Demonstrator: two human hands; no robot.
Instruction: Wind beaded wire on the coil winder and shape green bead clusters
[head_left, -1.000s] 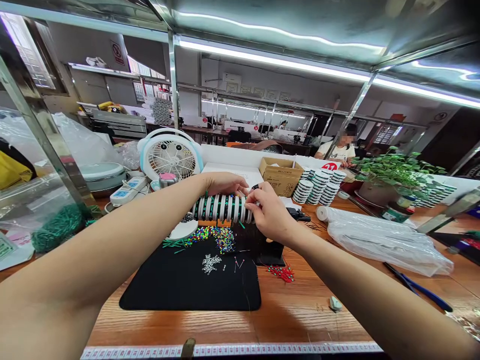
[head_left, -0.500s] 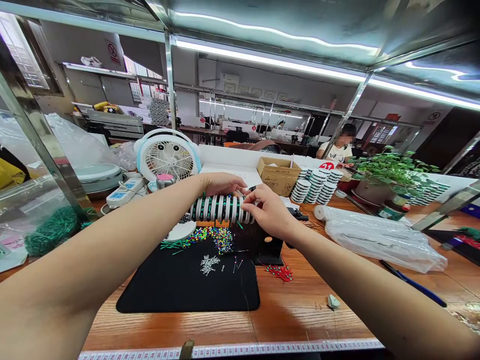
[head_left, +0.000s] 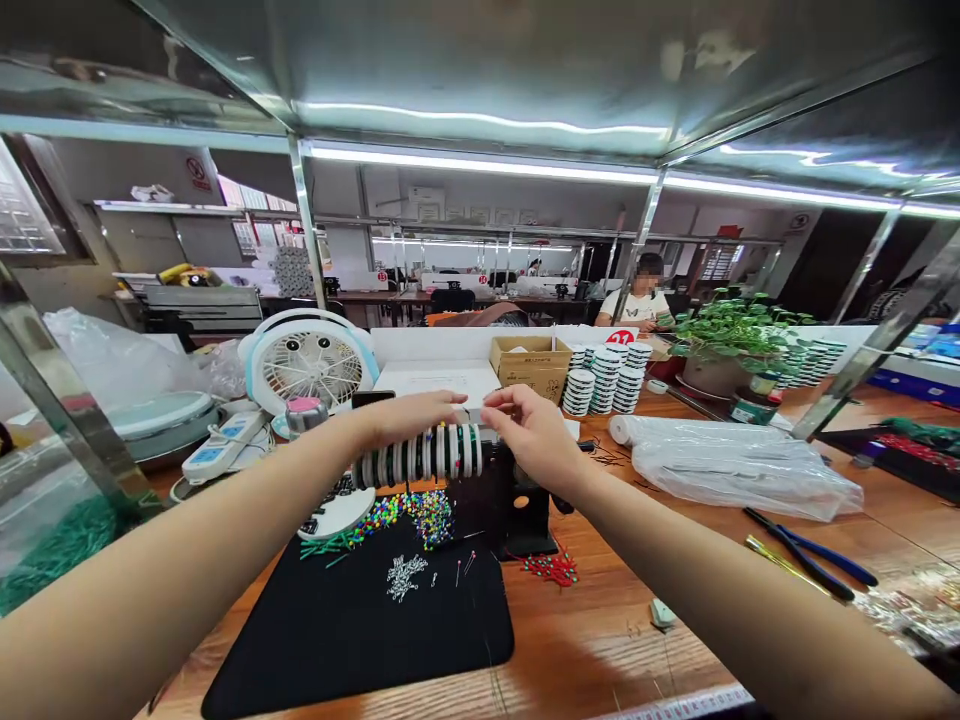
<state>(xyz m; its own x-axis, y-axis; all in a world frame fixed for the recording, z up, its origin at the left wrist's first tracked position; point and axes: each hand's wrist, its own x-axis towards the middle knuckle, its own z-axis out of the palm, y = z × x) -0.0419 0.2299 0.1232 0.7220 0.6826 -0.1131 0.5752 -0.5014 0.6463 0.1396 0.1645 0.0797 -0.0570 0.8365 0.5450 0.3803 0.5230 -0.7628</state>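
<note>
A row of white spools (head_left: pixel 420 456) with green windings lies along a dark stand (head_left: pixel 529 505). Over the left part of the row is my left hand (head_left: pixel 420 414), its fingers stretched toward the right; its underside is hidden. At the right end of the row my right hand (head_left: pixel 529 425) has its thumb and index finger close together, and anything between them is too small to make out. Below the spools, coloured beads (head_left: pixel 431 515) and small metal pieces (head_left: pixel 406 577) lie on a black mat (head_left: pixel 360 630). Red pieces (head_left: pixel 553 568) are beside the stand.
Behind are a white fan (head_left: pixel 319 365), a cardboard box (head_left: pixel 529 365) and stacked spools (head_left: pixel 604 380). To the right lie a plastic-wrapped roll (head_left: pixel 735 465), blue-handled pliers (head_left: pixel 814 555) and a potted plant (head_left: pixel 720 370). A person (head_left: pixel 637 298) sits beyond.
The view has shifted, so the far room sits lower and the bench items further left. My right hand has moved off the spools to just past their right end, and its fingers point up-left.
</note>
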